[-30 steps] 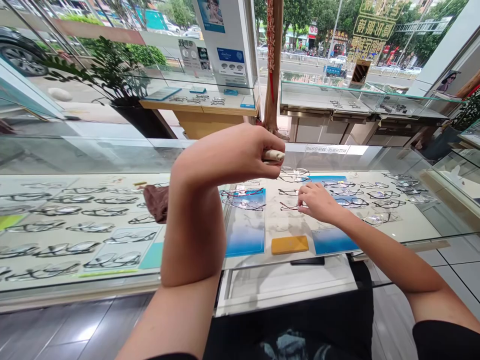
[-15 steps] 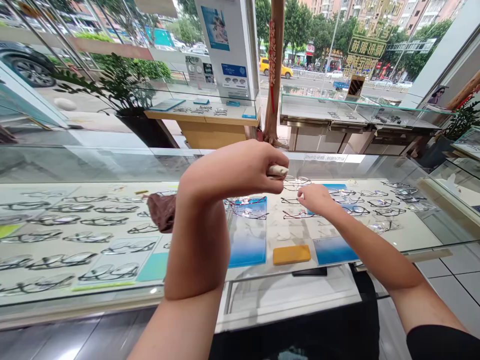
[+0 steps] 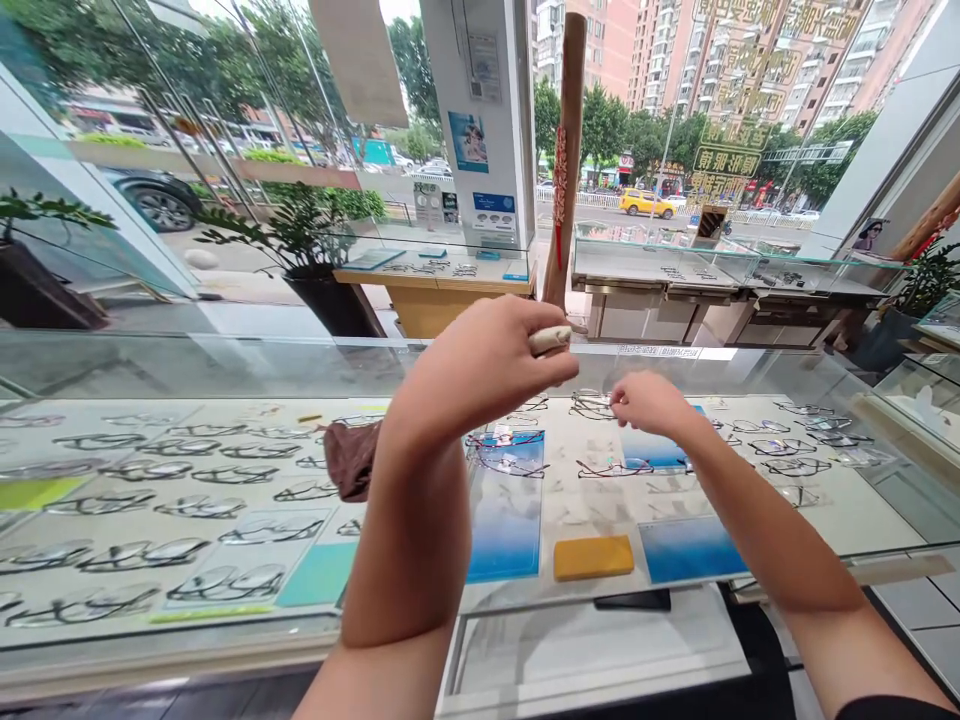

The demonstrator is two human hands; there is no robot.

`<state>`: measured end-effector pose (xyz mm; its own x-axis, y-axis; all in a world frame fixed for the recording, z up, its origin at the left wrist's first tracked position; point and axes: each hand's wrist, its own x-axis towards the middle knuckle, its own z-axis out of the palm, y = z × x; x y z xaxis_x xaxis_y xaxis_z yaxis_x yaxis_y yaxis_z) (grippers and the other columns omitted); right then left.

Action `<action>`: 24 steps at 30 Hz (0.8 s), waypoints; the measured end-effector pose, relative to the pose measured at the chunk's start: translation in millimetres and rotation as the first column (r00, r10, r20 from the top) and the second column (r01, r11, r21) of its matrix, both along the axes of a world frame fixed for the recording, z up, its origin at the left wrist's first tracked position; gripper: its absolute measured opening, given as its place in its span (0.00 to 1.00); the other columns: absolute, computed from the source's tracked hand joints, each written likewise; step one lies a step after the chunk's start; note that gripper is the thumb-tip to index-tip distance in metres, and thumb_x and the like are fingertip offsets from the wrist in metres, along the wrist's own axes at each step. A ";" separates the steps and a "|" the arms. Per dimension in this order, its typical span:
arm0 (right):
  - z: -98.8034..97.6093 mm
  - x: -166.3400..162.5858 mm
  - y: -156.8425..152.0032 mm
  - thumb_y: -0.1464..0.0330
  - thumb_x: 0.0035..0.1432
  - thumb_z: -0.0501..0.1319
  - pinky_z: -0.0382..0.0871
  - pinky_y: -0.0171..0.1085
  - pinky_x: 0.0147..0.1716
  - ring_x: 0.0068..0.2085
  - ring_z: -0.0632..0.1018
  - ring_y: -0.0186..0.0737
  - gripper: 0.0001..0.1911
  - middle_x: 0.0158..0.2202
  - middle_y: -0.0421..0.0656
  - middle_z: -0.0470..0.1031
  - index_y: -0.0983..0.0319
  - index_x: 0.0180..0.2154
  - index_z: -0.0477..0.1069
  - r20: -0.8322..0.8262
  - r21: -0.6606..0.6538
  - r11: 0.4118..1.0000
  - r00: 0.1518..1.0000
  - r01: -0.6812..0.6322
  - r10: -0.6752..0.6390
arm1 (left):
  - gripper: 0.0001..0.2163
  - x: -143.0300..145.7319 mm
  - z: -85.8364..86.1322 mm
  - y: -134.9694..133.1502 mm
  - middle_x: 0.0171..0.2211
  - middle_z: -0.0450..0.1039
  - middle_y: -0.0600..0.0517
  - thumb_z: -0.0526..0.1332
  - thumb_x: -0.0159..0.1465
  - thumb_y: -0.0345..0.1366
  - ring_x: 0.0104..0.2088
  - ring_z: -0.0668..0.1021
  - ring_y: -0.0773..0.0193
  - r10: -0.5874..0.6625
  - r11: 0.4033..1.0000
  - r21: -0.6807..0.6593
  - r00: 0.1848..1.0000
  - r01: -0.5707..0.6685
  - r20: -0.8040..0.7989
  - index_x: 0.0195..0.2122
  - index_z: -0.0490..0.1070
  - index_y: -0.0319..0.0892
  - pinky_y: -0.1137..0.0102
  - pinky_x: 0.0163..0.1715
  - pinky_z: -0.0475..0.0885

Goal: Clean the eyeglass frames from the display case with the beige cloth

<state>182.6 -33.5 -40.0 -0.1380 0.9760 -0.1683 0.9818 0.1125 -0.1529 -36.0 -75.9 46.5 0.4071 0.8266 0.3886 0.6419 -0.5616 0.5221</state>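
Note:
My left hand (image 3: 491, 365) is raised above the glass display case (image 3: 225, 355), closed around a small cream-coloured cloth (image 3: 551, 338) that pokes out between thumb and fingers. My right hand (image 3: 649, 402) reaches into the case at the back row, fingers curled down at a pair of glasses (image 3: 592, 404). A red-framed pair (image 3: 611, 468) lies just in front of that hand on the white tray. More frames (image 3: 510, 440) rest on a blue mat (image 3: 506, 505) below my left hand.
Rows of glasses (image 3: 172, 500) fill the left tray. A brown cloth (image 3: 351, 458) lies by the middle, an orange block (image 3: 594, 557) near the front. A black object (image 3: 630, 600) sits on the lower shelf. Potted plant (image 3: 315, 240) and other counters stand behind.
My right hand left the red-framed pair and moved farther back to the rear row of glasses. The view tilted upward. My left hand kept its hold on the cloth.

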 end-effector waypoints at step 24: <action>63.6 24.2 -35.0 0.67 0.65 0.57 0.61 0.39 0.33 0.25 0.68 0.33 0.13 0.29 0.38 0.81 0.59 0.41 0.82 -0.383 0.652 0.749 0.803 -0.116 0.457 | 0.14 24.2 -28.3 52.0 0.20 0.73 0.54 0.62 0.63 0.39 0.22 0.71 0.71 -0.144 0.974 -0.122 0.933 0.193 0.331 0.21 0.69 0.41 0.73 0.27 0.67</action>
<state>206.8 -68.5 23.6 -0.3221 0.7490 0.5790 0.6858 0.6062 -0.4027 -11.8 -24.0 18.3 0.4214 0.8150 0.3977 0.3312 -0.5466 0.7691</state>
